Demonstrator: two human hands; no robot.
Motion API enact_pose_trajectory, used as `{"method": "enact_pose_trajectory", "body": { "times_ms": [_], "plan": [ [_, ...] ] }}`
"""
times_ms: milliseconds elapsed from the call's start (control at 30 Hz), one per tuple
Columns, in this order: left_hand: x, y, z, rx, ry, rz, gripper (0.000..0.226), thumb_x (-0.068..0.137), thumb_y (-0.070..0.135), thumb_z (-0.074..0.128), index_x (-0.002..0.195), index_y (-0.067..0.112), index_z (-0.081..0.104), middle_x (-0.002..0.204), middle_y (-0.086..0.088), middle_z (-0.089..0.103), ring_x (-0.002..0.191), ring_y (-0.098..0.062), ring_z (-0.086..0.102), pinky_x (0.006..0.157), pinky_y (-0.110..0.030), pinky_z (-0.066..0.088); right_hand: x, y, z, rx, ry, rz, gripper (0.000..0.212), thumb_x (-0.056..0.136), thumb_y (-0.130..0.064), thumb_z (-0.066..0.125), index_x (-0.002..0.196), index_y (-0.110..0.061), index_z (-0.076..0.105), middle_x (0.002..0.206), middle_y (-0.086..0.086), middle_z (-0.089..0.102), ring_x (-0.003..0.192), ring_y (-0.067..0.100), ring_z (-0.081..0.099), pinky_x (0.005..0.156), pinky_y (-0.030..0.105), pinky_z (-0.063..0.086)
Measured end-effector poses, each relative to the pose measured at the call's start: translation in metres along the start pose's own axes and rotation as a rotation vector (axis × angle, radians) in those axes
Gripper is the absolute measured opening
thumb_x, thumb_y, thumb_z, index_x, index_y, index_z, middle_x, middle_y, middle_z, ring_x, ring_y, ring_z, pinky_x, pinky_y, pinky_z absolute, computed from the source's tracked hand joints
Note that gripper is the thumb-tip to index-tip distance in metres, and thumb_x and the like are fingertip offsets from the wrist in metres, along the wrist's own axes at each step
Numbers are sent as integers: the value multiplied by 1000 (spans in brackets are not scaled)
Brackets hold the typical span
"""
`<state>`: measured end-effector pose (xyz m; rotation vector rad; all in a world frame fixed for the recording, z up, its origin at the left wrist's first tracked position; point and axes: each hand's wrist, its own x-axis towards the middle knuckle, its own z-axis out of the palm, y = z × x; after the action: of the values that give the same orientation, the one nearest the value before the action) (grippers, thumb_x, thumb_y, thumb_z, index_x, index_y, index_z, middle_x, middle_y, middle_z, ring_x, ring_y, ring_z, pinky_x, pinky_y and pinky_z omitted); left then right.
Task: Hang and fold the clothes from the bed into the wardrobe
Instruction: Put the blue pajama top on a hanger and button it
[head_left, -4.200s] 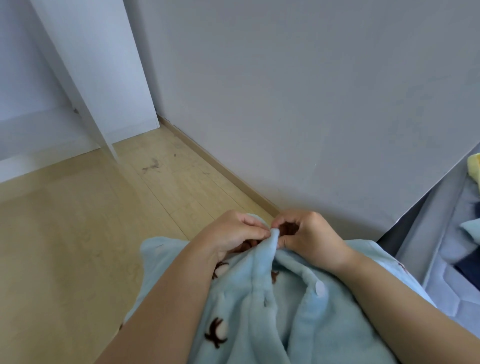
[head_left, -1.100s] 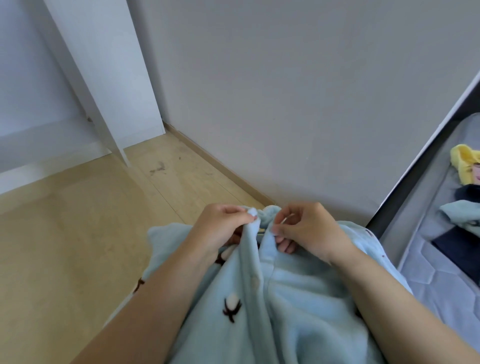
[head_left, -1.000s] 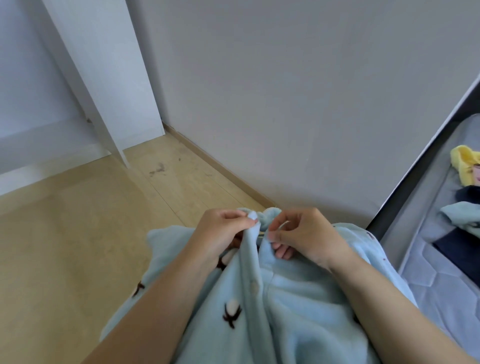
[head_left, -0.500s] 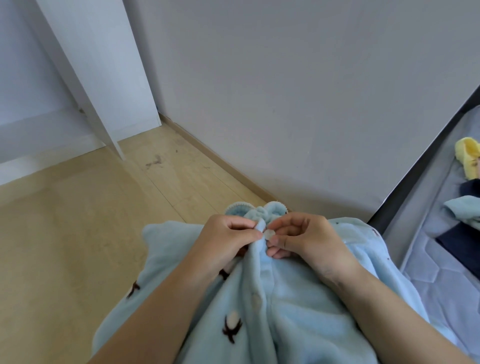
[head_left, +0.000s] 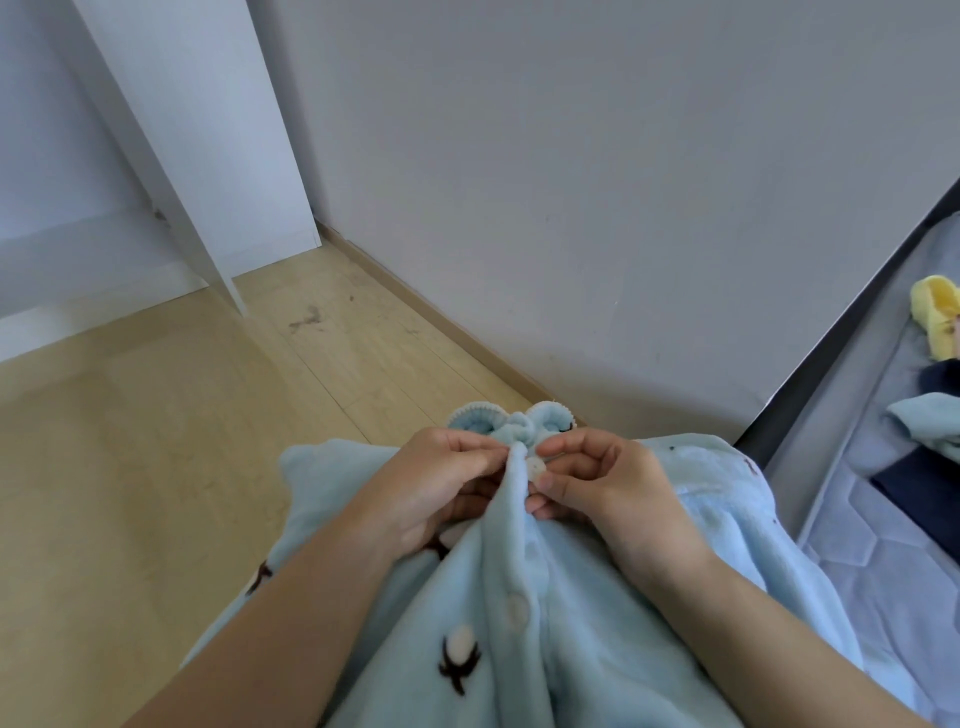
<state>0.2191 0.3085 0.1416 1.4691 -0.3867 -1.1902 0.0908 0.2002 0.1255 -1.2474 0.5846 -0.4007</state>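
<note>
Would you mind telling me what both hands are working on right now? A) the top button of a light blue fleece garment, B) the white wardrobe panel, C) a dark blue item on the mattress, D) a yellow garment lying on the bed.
A: the left hand and right hand pinch the front edges of the light blue fleece garment at its top button, just below the collar.
</note>
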Motion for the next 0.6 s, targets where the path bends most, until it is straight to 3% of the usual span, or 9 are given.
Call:
{"method": "enact_pose_trajectory", "body": {
  "times_ms": [100,267,367,467,600],
  "plan": [
    [1,2,-3,-17,-32,-41,27,88,4,61,66,10,75,69,-9,71,58,-13,67,50,-20,52,-1,-1,2,-49,5,-44,17,80,10,67,86,-5,62,66,15,69,58,22,68,56,23,54],
    [4,4,-6,-26,-62,-85,10,87,4,62,81,4,70,71,-10,70,59,-14,67,51,-20,53,-1,-1,3,-187,1,-143,20,77,6,72,86,-9,63,62,11,69,56,20,68,55,22,54],
    [5,4,-8,1,-69,-94,7,87,5,63,85,3,70,72,-9,69,60,-14,64,54,-20,53,2,-3,0,-356,4,-203,27,76,2,75,86,-21,65,62,6,69,53,16,65,58,22,53],
    [6,3,-10,25,-83,-90,11,87,7,63,81,5,72,71,-9,67,60,-14,61,55,-21,51,6,-8,-5,-618,-41,-344,38,72,-7,81,87,-40,67,66,-9,66,54,2,57,59,12,46],
    [7,4,-10,56,-110,-99,10,86,8,65,88,1,72,72,-8,66,62,-14,58,57,-21,49,14,-20,-9,-769,-173,-446,47,65,-12,85,89,-49,69,82,-21,56,71,-1,51,67,7,37]
  ]
}}
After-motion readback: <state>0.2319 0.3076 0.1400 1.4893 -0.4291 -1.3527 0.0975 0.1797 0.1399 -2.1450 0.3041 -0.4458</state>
